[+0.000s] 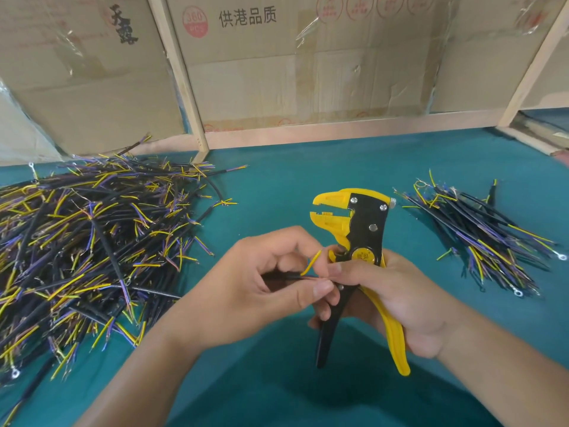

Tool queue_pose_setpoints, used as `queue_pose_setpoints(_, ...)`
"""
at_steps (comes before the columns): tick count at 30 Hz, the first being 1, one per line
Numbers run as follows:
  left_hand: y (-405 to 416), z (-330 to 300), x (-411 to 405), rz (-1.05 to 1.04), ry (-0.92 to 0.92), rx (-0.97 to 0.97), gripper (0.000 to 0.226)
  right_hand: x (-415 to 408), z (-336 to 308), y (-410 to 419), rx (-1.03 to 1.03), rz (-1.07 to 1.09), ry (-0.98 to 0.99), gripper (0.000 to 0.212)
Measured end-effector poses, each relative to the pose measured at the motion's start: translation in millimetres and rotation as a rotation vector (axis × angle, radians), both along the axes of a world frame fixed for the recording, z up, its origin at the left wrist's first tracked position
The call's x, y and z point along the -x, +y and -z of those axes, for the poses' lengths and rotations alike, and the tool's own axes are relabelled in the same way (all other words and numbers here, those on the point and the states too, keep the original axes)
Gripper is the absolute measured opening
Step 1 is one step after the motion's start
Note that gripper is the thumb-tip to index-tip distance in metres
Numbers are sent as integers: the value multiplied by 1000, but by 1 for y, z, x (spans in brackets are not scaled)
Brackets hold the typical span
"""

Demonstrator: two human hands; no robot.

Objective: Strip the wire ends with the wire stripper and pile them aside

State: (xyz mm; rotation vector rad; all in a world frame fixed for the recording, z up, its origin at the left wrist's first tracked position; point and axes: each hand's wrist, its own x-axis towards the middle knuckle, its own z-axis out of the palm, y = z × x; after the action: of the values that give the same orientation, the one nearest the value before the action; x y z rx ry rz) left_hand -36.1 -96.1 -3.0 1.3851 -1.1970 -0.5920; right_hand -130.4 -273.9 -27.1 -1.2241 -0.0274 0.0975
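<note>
My right hand (397, 303) grips the yellow-and-black wire stripper (360, 238) by its handles, jaws pointing up and to the left and standing apart. My left hand (261, 288) pinches a short black cable (292, 276) whose yellow inner wire (311, 262) sticks up beside the stripper's pivot. My right index fingertip touches the cable's end too. A big heap of black cables (92, 241) with yellow and purple ends lies on the left. A smaller pile of cables (480, 238) lies on the right.
The work surface is a teal mat (292, 186). Cardboard boxes (277, 63) and pale wooden slats (181, 78) wall off the back. Some cables carry small ring terminals (562, 257).
</note>
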Motion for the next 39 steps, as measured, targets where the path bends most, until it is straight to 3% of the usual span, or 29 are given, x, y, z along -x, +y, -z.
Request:
queue_pose_setpoints(2,-1,-1,0,53,41,10,6,0,-1,-1,33,10,-24,13)
queue_pose_setpoints(5,-4,-3,2,129,67,56,24,1,-1,-1,31,0,-37,13)
queue_pose_setpoints(10,-2,-4,-5,-69,-21,80,51,1,-1,-5,52,-27,-32,14)
queue_pose_setpoints(16,1,-6,-11,-207,-131,101,55,3,-3,-13,50,-181,66,11)
queue_pose_setpoints(29,4,-8,-12,-222,-115,111,52,8,-7,-14,90,-423,83,13)
queue_pose_setpoints(39,3,-7,-13,-235,-112,119,51,10,-6,-9,29,-460,109,18)
